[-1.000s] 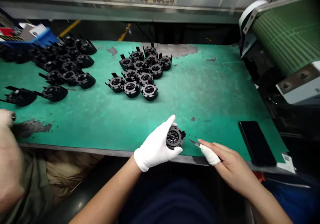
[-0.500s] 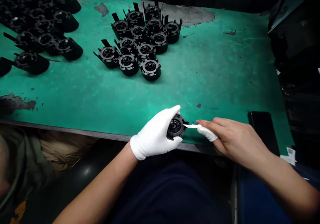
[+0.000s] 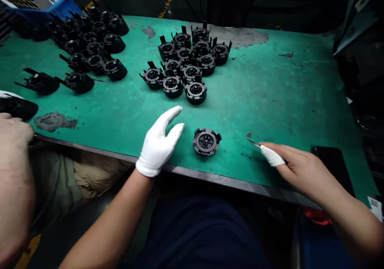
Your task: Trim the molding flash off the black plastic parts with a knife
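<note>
My left hand, in a white glove, hovers open over the green table mat, fingers stretched out and holding nothing. Just to its right a round black plastic part lies flat on the mat by itself. My right hand is bare, with white tape round the forefinger, and pinches a small blade whose tip points left toward the part, a short way off it.
A cluster of several similar black parts stands mid-table; a larger pile lies at the far left beside a blue bin. A dark phone lies right of my hand. Another person's hand and arm are at the left edge.
My left hand has let go of the black part, which now lies on the mat, and has opened to its left. My right hand with the blade has drawn back to the right.
</note>
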Tool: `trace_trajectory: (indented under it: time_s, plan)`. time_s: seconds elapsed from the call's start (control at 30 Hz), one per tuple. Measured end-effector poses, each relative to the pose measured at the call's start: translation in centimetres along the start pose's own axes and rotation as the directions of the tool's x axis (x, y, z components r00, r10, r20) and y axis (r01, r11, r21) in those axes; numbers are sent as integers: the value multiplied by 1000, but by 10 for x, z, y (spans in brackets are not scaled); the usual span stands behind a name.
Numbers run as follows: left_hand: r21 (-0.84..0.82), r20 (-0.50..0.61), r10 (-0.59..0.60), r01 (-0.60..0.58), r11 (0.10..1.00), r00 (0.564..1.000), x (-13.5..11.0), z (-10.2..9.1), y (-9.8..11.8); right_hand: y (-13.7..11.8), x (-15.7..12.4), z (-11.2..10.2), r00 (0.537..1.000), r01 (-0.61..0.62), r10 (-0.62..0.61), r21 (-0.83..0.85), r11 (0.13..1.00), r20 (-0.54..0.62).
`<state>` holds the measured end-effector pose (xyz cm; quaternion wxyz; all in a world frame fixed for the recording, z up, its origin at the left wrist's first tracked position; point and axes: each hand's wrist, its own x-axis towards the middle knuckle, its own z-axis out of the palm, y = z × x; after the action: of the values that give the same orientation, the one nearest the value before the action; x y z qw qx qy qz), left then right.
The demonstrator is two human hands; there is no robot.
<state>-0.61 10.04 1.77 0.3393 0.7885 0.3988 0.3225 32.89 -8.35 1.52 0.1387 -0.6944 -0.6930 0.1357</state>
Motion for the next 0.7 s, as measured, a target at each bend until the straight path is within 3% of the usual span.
trace_trajectory:
  time_s: [0.07, 0.17, 0.3, 0.4, 0.6, 0.7]
  plan:
    - [-58, -6, -4, 3, 998, 1000, -12, 12, 2, -9, 9, 1, 998, 60, -61, 50, 997, 10]
    - [-22, 105, 15, -13, 1000, 994, -26, 44, 10, -26, 29, -1, 984, 166, -171, 90, 982, 54]
    - [22, 37, 18, -19, 1000, 999, -29, 73, 12, -43, 57, -6, 969, 225, -220, -38, 974, 116]
    - [46, 14, 44, -44, 998, 999, -28, 75, 9, -46, 70, -9, 963, 243, -224, -129, 961, 151]
    - [54, 3, 59, -59, 997, 998, -28, 72, 6, -47, 79, -13, 941, 316, -288, -156, 936, 180]
    - [49, 5, 68, -68, 996, 998, -28, 72, 7, -35, 86, -13, 934, 333, -292, -207, 920, 207]
